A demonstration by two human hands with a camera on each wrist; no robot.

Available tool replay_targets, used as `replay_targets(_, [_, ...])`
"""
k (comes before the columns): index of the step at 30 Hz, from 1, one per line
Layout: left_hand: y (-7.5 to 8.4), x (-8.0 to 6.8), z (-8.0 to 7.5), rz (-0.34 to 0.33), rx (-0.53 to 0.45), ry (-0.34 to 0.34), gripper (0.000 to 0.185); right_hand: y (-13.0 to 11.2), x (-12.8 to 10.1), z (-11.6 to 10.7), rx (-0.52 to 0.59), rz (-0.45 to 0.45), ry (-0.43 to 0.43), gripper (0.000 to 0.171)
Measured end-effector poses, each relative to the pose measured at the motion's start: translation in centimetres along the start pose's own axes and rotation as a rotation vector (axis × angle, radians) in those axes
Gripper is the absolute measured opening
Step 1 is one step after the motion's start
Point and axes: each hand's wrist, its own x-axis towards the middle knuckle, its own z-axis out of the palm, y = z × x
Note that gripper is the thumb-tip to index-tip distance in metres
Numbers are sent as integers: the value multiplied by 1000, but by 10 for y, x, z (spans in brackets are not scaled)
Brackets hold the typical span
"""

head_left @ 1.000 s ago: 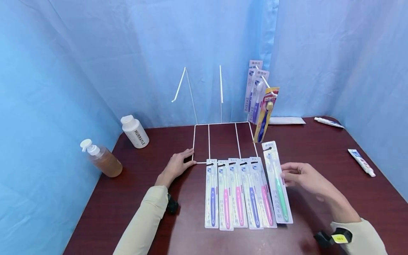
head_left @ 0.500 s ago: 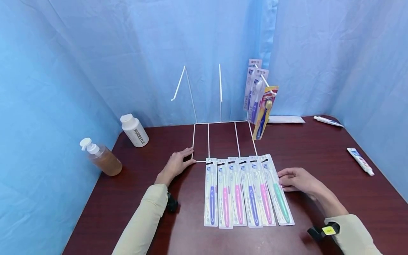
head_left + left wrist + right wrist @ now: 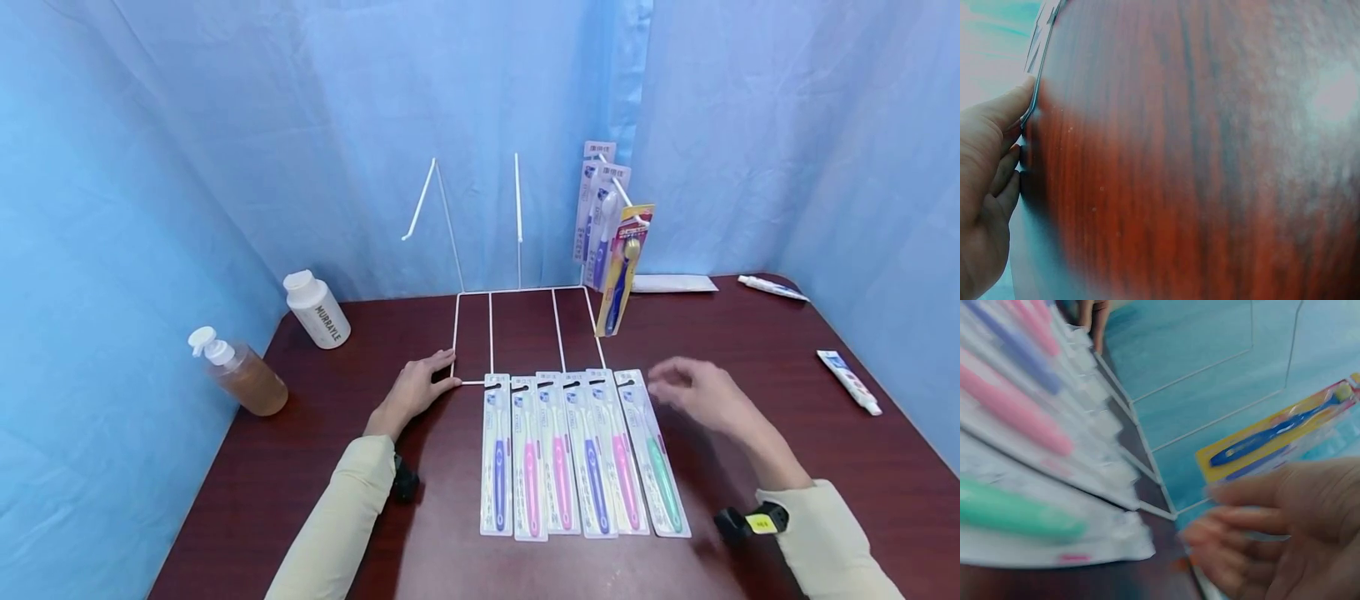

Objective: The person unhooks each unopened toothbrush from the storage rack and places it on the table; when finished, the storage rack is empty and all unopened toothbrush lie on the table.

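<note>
Several packaged toothbrushes lie side by side on the table, with a green-handled toothbrush at the right end and a blue-handled toothbrush at the left end. My right hand is just above and right of the green one's top, fingers loosely bent and holding nothing. In the right wrist view, that hand is apart from the packages. My left hand rests at the front left corner of the white wire rack, thumb and fingers spread. The left wrist view shows its thumb against the wire.
A yellow-backed toothbrush and purple-handled toothbrushes hang on the rack's right hook. The left hook and middle hook are bare. A white bottle and pump bottle stand left; toothpaste tubes lie right.
The green toothbrush package has been laid down at the right end of the row and let go. My right hand has lifted off it and moved up. The left hand has stayed put.
</note>
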Motion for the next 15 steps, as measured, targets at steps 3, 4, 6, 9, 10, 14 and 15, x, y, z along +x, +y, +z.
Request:
replay_targets(3, [0, 0, 0, -6, 0, 1, 58, -16, 19, -8, 105, -120, 156, 42])
replay_targets(4, [0, 0, 0, -8, 0, 2, 58, -22, 26, -11, 159, -159, 198, 45])
replay_targets(6, [0, 0, 0, -15, 1, 2, 58, -33, 40, -14, 289, -219, 247, 49])
replay_targets(9, [-1, 1, 1, -15, 2, 4, 58, -46, 58, -18, 424, -286, 279, 50])
replay_targets(10, [-1, 1, 1, -16, 2, 3, 58, -49, 62, -18, 453, -298, 288, 49])
replay_targets(14, [-2, 1, 2, -17, 3, -1, 59, -56, 69, -15, 468, -321, 352, 39])
replay_targets(15, [-2, 0, 2, -14, 3, 1, 58, -57, 68, -14, 475, -331, 368, 36])
